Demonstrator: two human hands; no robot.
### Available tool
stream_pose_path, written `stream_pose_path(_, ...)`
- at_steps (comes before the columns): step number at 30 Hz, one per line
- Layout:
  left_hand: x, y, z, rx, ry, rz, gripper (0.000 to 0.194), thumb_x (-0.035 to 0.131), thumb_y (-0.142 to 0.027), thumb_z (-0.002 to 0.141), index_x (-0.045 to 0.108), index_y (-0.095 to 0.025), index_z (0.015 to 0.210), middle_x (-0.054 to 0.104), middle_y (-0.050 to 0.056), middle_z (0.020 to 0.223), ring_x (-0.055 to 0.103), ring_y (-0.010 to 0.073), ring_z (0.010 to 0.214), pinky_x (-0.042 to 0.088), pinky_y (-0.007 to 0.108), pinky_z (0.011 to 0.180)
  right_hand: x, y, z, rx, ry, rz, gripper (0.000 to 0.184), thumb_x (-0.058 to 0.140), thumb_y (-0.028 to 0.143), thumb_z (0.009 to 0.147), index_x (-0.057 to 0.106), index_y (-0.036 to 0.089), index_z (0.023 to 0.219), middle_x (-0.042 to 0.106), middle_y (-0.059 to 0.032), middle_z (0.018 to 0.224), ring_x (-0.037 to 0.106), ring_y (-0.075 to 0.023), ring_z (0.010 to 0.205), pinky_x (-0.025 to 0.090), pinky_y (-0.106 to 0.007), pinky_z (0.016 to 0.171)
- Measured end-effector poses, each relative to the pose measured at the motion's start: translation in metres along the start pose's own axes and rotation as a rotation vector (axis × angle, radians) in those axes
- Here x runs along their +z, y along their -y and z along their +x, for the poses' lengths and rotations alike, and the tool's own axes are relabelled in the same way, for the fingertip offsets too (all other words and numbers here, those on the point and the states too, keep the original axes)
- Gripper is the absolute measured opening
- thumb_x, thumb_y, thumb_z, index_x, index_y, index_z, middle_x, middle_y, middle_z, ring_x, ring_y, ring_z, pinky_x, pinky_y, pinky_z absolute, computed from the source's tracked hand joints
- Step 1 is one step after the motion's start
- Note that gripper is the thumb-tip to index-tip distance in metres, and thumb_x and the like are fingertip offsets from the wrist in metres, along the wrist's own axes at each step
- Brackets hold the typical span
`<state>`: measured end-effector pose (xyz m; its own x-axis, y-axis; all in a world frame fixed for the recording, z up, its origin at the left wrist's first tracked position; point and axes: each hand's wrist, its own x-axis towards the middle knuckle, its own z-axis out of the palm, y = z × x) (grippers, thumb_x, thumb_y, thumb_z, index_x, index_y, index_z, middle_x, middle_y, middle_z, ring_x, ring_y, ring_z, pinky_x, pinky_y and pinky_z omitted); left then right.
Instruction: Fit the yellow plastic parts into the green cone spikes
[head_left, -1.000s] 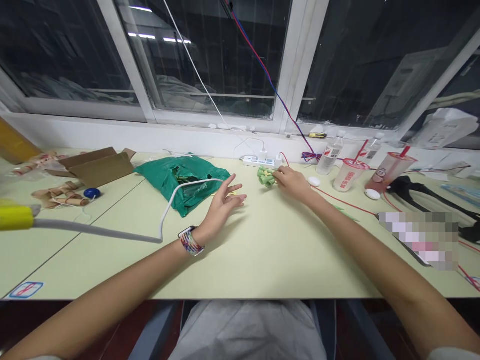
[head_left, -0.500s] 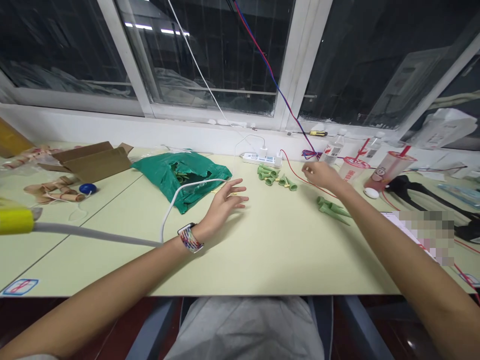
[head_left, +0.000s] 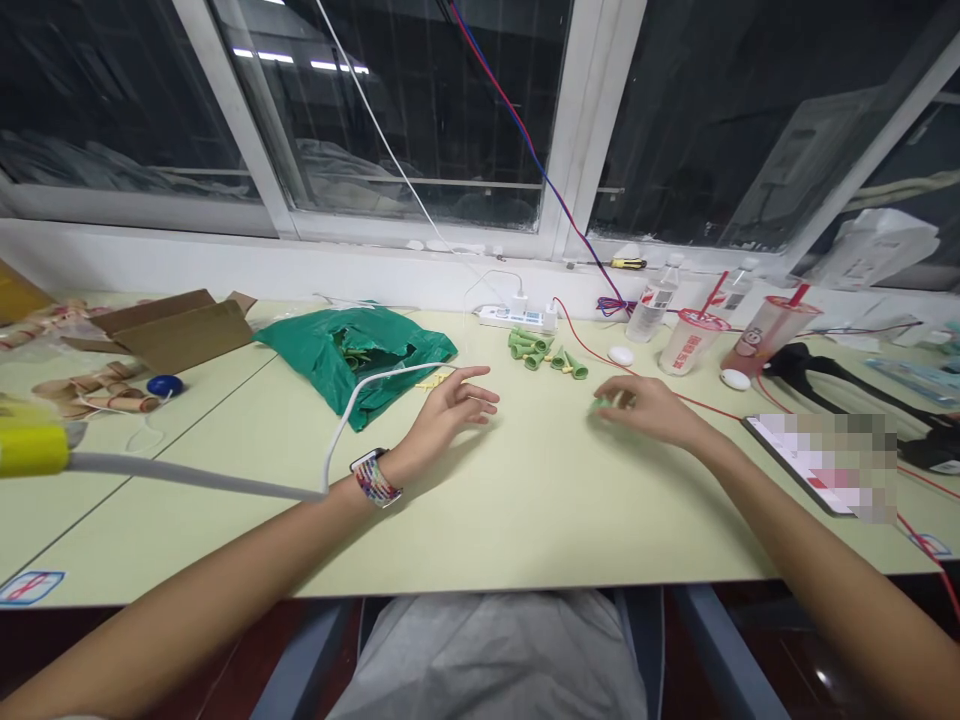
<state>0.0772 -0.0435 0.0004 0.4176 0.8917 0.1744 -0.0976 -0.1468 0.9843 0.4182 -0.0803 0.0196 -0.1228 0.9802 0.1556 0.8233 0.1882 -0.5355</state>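
My left hand (head_left: 453,402), with a woven watch band (head_left: 375,478) at the wrist, hovers above the table with its fingers apart and nothing in them. Just beyond it is the torn green plastic bag (head_left: 300,340), with green pieces showing through the hole. My right hand (head_left: 651,408) is curled low over the table on the right. A bit of green, a cone-shaped piece (head_left: 601,404), shows at its fingertips; the rest is hidden by the fingers. Several hollow green cone-shaped pieces (head_left: 535,352) lie in a cluster between the hands, farther back.
A white power strip (head_left: 513,318) stands by the window wall. Drink cups (head_left: 688,345), a bottle (head_left: 651,308) and a phone-like device (head_left: 799,462) are on the right. At left lie a cardboard box (head_left: 187,335), wooden toys (head_left: 112,390) and a grey cable (head_left: 195,475).
My right hand has come down and nearer to me, over where the separate green pieces lay. A green bit now shows at its fingertips, farther left. My left hand has barely moved.
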Motion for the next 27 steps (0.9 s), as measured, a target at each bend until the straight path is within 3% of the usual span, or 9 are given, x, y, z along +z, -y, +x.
stream_pose_path(4,-0.002,-0.007,0.000,0.038,0.055,0.077,0.047,0.071,-0.034,0.088,0.064,-0.021,0.132,0.072,0.010,0.109,0.071,0.0236,0.099,0.059,0.039,0.089,0.030,0.059,0.024,-0.066,0.150,0.692,0.042,0.079,0.047,0.079,0.072,0.018,0.109,0.074,-0.0066,0.093,0.071,-0.0208,0.082,0.057,-0.033,0.070)
stream_pose_path(6,-0.003,-0.011,0.001,0.065,0.089,0.100,0.048,0.073,-0.038,0.088,0.065,-0.022,0.134,0.072,0.010,0.110,0.071,0.0243,0.100,0.060,0.038,0.088,0.046,0.084,0.036,-0.074,0.227,0.906,0.041,0.083,0.042,0.077,0.071,0.018,0.108,0.074,-0.0058,0.091,0.072,-0.0202,0.082,0.060,-0.033,0.072)
stream_pose_path(13,-0.025,-0.020,0.012,0.165,-0.036,0.248,0.037,0.078,-0.044,0.085,0.077,-0.022,0.115,0.074,0.008,0.107,0.071,0.0233,0.095,0.060,0.034,0.084,0.075,0.125,0.068,0.021,0.257,1.163,0.036,0.084,0.027,0.075,0.066,0.015,0.104,0.076,-0.0078,0.078,0.076,-0.0213,0.076,0.063,-0.037,0.079)
stream_pose_path(17,-0.046,-0.016,0.026,0.163,-0.023,0.227,0.037,0.079,-0.044,0.084,0.078,-0.021,0.112,0.077,0.009,0.106,0.072,0.0238,0.096,0.059,0.034,0.085,0.082,0.140,0.085,0.077,0.192,1.074,0.029,0.079,0.024,0.080,0.063,0.015,0.102,0.074,-0.0064,0.076,0.074,-0.0189,0.071,0.061,-0.031,0.070)
stream_pose_path(20,-0.059,-0.012,0.035,0.151,-0.087,0.115,0.036,0.087,-0.040,0.076,0.079,-0.020,0.105,0.078,0.008,0.099,0.072,0.0213,0.089,0.058,0.032,0.082,0.095,0.147,0.100,-0.001,0.054,0.850,0.026,0.072,0.027,0.086,0.061,0.020,0.108,0.075,-0.0036,0.089,0.069,-0.0149,0.066,0.054,-0.026,0.060)
stream_pose_path(24,-0.071,-0.013,0.044,0.166,-0.264,-0.163,0.034,0.094,-0.032,0.065,0.078,-0.019,0.092,0.077,0.006,0.094,0.072,0.0193,0.089,0.059,0.031,0.086,0.123,0.146,0.112,-0.175,-0.184,0.432,0.020,0.058,0.027,0.094,0.062,0.023,0.113,0.074,-0.0023,0.104,0.066,-0.0163,0.076,0.053,-0.032,0.074)
stream_pose_path(27,-0.076,-0.015,0.047,0.193,-0.316,-0.237,0.032,0.094,-0.029,0.066,0.078,-0.018,0.092,0.078,0.006,0.094,0.072,0.0185,0.091,0.059,0.030,0.088,0.144,0.143,0.116,-0.282,-0.134,0.125,0.019,0.054,0.019,0.093,0.068,0.020,0.106,0.072,-0.0074,0.108,0.064,-0.0227,0.099,0.050,-0.036,0.089)
